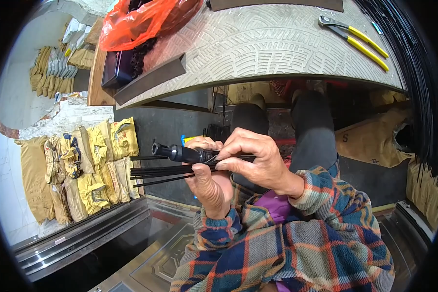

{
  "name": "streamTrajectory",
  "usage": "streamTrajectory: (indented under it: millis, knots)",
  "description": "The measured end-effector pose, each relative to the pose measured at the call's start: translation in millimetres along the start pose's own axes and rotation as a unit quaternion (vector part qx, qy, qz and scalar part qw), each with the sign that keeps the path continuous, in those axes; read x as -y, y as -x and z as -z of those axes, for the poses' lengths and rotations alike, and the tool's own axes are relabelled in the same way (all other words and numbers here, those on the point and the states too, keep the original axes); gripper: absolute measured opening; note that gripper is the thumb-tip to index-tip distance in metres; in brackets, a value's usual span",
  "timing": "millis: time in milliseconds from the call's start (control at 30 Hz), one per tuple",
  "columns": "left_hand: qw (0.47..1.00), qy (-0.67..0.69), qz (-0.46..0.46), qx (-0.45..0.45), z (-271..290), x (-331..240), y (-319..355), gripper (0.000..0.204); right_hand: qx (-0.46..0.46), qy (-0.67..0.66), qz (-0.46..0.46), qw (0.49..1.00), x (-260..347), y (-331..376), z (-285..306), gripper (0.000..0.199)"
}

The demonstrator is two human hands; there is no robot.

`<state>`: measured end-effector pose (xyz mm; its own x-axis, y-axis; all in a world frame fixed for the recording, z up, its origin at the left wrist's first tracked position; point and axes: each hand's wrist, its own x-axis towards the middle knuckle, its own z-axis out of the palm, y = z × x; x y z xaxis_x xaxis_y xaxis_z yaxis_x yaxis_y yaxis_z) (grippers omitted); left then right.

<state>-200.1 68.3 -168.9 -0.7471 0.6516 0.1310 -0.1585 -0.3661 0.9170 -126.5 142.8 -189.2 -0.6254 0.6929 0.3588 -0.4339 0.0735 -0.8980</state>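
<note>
We see the fingers [238,146] of the right hand [258,158] curled over and pinching a bundle of thin black plastic strips [155,173], closed on them near where they meet a short black cylindrical handle piece [180,152]. The left hand [210,182] sits under that handle piece, thumb up along its near side and fingers wrapped around from below, gripping both the handle piece and the strips. The strips fan out to the left of the handle piece, their free ends apart from one another. Both forearms wear plaid fleece sleeves [297,243] in blue, orange and green, coming up from below the handle piece.

Beyond the handle piece, above it, stands a pale embossed metal bench [267,44]. On the bench, up and right of the handle piece, lie yellow-handled metal pliers [355,39]; up and left of it sits an orange plastic bag [141,19] over a dark box [116,68]. Far right of the handle piece hangs a thick sheaf of long black strips [413,73]. Left of the handle piece, yellow and tan sacks [87,165] are stacked in rows on the floor.
</note>
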Motion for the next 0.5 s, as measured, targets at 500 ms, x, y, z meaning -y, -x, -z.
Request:
streamTrajectory:
  millis: [500]
  knots:
    - [1.000, 0.013, -0.013, -0.004, 3.5, 4.0, 2.2, 0.049, -0.020, 0.051, 0.006, 0.998, 1.7, 3.4, -2.4, 0.016]
